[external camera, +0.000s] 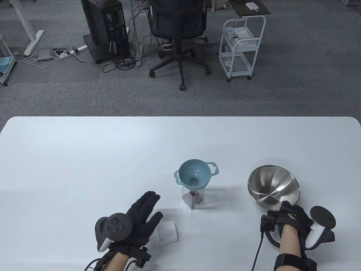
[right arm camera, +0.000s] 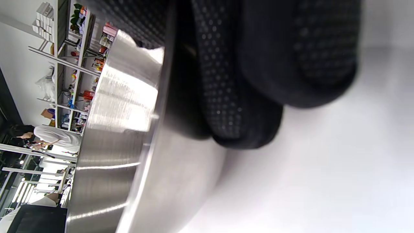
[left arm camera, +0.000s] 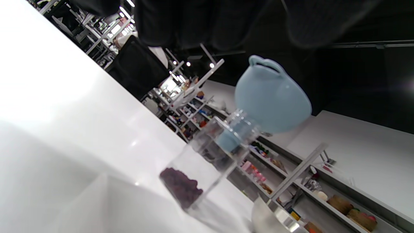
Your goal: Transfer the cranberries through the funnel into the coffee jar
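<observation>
A light blue funnel (external camera: 195,177) sits in the mouth of a clear square jar (external camera: 194,199) near the table's middle front. Dark cranberries (left arm camera: 181,187) lie in the jar's bottom. The funnel (left arm camera: 271,97) and jar (left arm camera: 207,165) also show in the left wrist view. My right hand (external camera: 287,216) grips the near rim of an empty steel bowl (external camera: 273,185), tilted with its inside facing me. The bowl (right arm camera: 123,136) fills the right wrist view, with my fingers (right arm camera: 245,97) on its rim. My left hand (external camera: 143,211) lies flat and open on the table, left of the jar, holding nothing.
A white square lid (external camera: 167,232) lies on the table just right of my left hand. The white table (external camera: 84,158) stretches wide behind the jar. An office chair (external camera: 178,36) and a white cart (external camera: 241,48) stand on the floor beyond the far edge.
</observation>
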`<state>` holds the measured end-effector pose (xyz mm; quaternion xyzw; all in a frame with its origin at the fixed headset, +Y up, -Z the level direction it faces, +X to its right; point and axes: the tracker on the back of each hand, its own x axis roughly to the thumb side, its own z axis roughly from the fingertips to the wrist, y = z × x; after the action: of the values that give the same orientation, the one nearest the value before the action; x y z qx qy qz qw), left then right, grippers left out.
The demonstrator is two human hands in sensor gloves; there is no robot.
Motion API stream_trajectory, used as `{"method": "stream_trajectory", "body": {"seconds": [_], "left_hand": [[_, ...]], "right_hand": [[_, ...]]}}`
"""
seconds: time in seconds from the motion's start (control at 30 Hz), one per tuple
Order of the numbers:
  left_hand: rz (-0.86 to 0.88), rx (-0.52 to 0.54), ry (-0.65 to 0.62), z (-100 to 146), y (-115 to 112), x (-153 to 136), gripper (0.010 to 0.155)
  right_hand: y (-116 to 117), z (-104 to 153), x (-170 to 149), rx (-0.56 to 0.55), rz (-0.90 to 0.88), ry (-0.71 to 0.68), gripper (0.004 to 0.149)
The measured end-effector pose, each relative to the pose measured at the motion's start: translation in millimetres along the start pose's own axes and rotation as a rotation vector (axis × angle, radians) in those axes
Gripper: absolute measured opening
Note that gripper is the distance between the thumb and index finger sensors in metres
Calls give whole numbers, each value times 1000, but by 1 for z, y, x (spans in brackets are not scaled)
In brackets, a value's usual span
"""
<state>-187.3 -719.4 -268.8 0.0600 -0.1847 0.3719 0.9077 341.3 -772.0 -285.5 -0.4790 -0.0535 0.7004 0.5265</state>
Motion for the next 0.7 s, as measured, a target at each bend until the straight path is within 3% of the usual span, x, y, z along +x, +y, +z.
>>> {"method": "stream_trajectory", "body": {"seconds": [0.47, 0.6, 0.7], "left_hand": [[1, -2, 0, 0, 0, 0, 69], [3, 0, -1, 0, 0, 0, 69], [5, 1, 0, 0, 0, 0, 69]], "right_hand": [[1, -1, -2, 24, 9, -3, 51], [-5, 3, 3, 7, 65, -57, 63], [-12, 10, 9, -71, 143, -91, 74]]}}
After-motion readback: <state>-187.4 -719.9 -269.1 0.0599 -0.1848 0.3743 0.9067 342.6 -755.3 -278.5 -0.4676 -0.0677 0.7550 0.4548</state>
